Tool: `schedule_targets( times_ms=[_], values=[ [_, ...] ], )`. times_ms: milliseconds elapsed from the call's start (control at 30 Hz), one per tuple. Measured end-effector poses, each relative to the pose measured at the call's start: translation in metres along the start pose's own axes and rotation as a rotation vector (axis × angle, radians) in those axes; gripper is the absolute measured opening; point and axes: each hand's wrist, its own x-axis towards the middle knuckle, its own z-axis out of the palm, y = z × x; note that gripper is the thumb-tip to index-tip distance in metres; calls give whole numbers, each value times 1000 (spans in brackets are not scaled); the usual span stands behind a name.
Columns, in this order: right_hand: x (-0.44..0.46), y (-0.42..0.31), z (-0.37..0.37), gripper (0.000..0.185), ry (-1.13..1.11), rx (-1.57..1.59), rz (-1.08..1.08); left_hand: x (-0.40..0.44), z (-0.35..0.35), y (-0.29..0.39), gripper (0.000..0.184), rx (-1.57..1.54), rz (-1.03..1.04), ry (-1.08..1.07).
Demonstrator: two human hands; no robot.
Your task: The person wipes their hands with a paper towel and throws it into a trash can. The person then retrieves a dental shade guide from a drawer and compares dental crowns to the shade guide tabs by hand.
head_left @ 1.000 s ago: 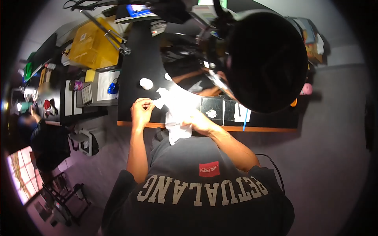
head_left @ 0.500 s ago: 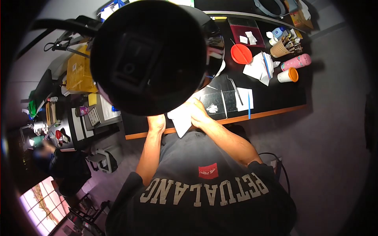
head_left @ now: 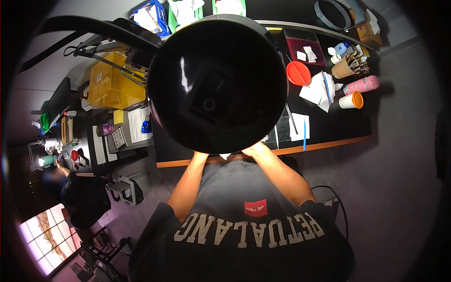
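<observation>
Over the desk point(head_left: 334, 117), a black lamp point(head_left: 218, 84) hides both hands' grip.

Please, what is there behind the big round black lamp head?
Below the lamp head, parts of the left hand, right hand and a white tip show. The rest of the hands and their work area are covered.
</observation>
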Motion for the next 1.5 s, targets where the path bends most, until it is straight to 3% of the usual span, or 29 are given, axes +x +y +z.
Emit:
schedule_targets(
  times_ms=[67, 133, 200, 233, 300, 400, 833, 1500],
  values=[
    [12, 6, -14, 13, -69, -112, -53, 3, 1, 0, 13, -21, -90, -42],
    [27, 14, -30, 12, -138, -223, -107, 16, -5, -72, 14, -181, -65, -122],
    [34, 16, -37, 11, -187, -362, -191, 17, -4, -80, 15, -255, -113, -143],
    [34, 14, -35, 10, -195, -445, -251, 12, 4, -46, 16, -250, -173, -127],
    [32, 8, -34, 8, -161, -674, -432, 9, 8, -29, 16, -192, -154, -138],
    [36, 7, -34, 7, -98, -858, -600, 13, 0, -51, 14, -30, 84, -214],
    [30, -4, -29, 5, 72, -1029, -782, -4, -12, -46, 12, -114, -2, -228],
    [24, -13, -31, 5, 156, -1111, -920, -9, 0, -50, 13, -114, -10, -199]
  ],
)
